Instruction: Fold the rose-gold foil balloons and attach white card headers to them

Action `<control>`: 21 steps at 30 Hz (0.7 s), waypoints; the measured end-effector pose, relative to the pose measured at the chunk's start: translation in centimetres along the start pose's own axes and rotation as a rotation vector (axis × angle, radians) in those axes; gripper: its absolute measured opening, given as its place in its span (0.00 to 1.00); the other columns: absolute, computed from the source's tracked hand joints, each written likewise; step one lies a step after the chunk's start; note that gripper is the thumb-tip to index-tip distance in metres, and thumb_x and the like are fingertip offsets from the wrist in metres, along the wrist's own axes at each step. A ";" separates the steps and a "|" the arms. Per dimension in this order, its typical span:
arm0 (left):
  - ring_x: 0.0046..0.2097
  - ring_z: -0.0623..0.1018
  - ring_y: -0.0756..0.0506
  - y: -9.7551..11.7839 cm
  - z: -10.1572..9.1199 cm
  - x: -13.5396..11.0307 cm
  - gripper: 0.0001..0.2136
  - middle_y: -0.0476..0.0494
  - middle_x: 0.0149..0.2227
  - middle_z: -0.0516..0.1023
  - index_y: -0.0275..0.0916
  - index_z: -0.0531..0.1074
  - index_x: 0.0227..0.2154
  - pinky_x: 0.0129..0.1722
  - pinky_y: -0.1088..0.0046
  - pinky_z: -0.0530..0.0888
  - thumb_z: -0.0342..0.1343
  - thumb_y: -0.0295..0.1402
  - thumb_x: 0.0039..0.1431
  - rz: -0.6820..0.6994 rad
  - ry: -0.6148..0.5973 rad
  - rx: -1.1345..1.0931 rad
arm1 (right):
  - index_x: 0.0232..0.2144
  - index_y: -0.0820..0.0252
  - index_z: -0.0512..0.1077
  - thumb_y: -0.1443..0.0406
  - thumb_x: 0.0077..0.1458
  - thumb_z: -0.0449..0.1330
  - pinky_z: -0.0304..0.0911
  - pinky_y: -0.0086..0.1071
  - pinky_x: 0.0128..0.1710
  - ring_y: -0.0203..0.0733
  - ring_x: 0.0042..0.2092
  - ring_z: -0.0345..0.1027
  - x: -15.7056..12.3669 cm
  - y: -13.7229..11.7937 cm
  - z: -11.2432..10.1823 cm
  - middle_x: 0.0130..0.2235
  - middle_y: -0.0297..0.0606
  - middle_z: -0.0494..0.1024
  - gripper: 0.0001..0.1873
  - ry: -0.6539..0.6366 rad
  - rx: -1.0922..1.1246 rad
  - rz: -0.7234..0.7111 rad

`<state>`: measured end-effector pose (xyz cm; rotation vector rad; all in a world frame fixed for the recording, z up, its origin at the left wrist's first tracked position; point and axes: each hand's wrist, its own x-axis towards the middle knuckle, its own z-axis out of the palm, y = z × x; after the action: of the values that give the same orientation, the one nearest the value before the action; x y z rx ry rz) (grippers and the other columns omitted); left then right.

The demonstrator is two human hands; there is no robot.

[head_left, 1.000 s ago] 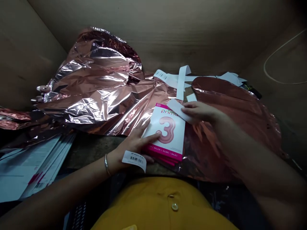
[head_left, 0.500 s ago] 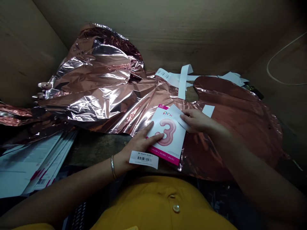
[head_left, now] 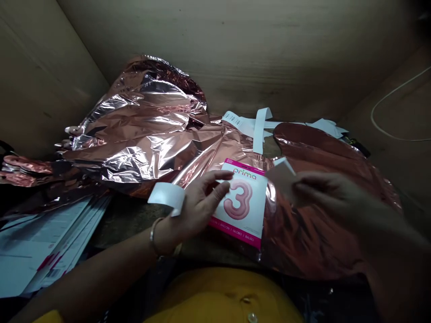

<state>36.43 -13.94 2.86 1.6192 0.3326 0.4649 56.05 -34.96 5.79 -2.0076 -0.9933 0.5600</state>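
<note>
Head, left hand (head_left: 202, 206) holding label (head_left: 166, 195), right (head_left: 332, 197) strip (head_left: 282, 179)

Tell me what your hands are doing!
Left grip: white label at its edge, over number-3 balloon packet. Right grip: blurred, by paper slip. Rose-gold foil balloon underneath.

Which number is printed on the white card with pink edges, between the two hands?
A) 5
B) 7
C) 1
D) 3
D: the white card between the left hand and the right hand shows a large rose-pink balloon figure 3.
</note>
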 end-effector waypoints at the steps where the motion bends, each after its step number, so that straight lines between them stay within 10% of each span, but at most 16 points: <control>1: 0.37 0.77 0.47 -0.2 0.8 0.2 0.18 0.40 0.42 0.77 0.37 0.72 0.49 0.37 0.72 0.74 0.59 0.40 0.58 -0.094 -0.078 -0.090 | 0.25 0.57 0.73 0.46 0.55 0.57 0.61 0.32 0.25 0.40 0.27 0.64 -0.3 -0.1 1.0 0.26 0.39 0.72 0.22 -0.117 0.015 0.012; 4: 0.28 0.75 0.51 -1.6 2.8 0.5 0.14 0.45 0.30 0.76 0.34 0.73 0.37 0.29 0.76 0.72 0.65 0.38 0.51 -0.299 -0.240 -0.229 | 0.26 0.58 0.71 0.51 0.59 0.54 0.55 0.29 0.24 0.36 0.26 0.59 -0.7 -0.1 4.1 0.24 0.34 0.68 0.19 -0.308 -0.017 0.072; 8: 0.26 0.75 0.51 -3.0 3.0 0.9 0.12 0.49 0.24 0.73 0.36 0.69 0.28 0.28 0.76 0.73 0.63 0.39 0.53 -0.321 -0.192 -0.203 | 0.29 0.57 0.71 0.53 0.59 0.55 0.56 0.28 0.25 0.37 0.28 0.61 -0.5 -0.4 6.1 0.26 0.33 0.70 0.16 -0.181 -0.039 0.139; 14: 0.38 0.77 0.48 -1.8 -2.1 2.3 0.06 0.45 0.36 0.77 0.38 0.73 0.40 0.37 0.73 0.74 0.56 0.33 0.61 0.135 0.139 0.283 | 0.30 0.58 0.71 0.47 0.55 0.55 0.52 0.28 0.20 0.36 0.23 0.58 0.1 -0.2 4.4 0.23 0.32 0.69 0.21 0.080 0.086 0.275; 21: 0.40 0.77 0.49 -2.5 -4.9 1.9 0.09 0.43 0.39 0.79 0.37 0.76 0.41 0.40 0.72 0.75 0.53 0.27 0.61 0.369 -0.065 0.580 | 0.21 0.59 0.67 0.53 0.58 0.52 0.53 0.28 0.24 0.36 0.26 0.61 1.9 -0.8 7.1 0.23 0.32 0.69 0.20 -0.135 -0.167 0.172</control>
<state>35.88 -8.54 0.91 2.2739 0.1179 0.6297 52.09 -29.84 2.31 -2.2430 -0.9807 0.7347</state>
